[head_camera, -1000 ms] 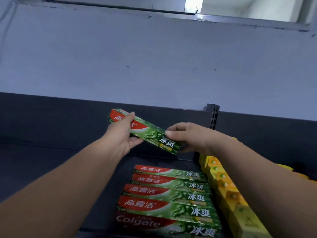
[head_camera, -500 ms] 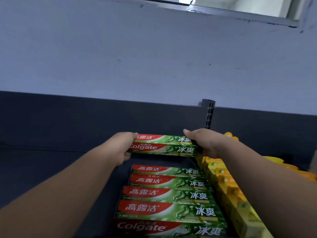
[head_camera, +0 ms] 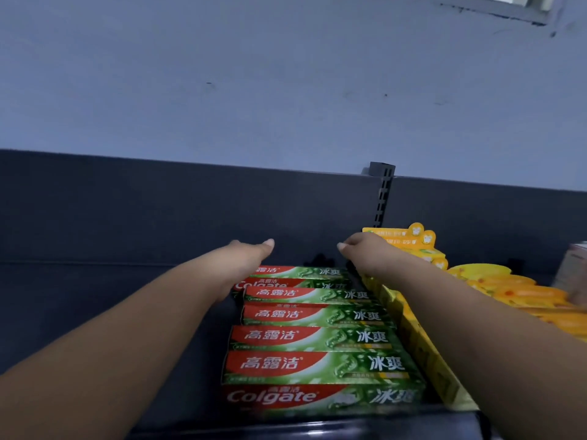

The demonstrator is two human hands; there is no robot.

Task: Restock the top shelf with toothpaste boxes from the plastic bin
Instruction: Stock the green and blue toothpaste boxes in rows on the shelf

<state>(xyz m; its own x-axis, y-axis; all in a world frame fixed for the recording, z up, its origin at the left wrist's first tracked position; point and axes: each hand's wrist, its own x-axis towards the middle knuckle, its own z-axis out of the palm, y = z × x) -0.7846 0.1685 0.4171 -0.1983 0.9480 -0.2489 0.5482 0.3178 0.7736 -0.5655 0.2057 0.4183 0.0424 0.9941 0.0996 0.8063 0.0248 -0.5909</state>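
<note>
Hovering empty, fingers slack: L hand (head_camera: pixel 246 260) & R hand (head_camera: pixel 365 254) over rearmost toothpaste box (head_camera: pixel 301 272).

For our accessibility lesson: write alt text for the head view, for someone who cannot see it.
A left hand and a right hand reach over a row of green-and-red toothpaste boxes on a dark shelf, beside yellow boxes.

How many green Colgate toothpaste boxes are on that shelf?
5 green Colgate boxes, lined front to back on the shelf: frontmost, second, third, fourth, rearmost, close to the left hand and right hand. Another could hide behind the left forearm.
</note>
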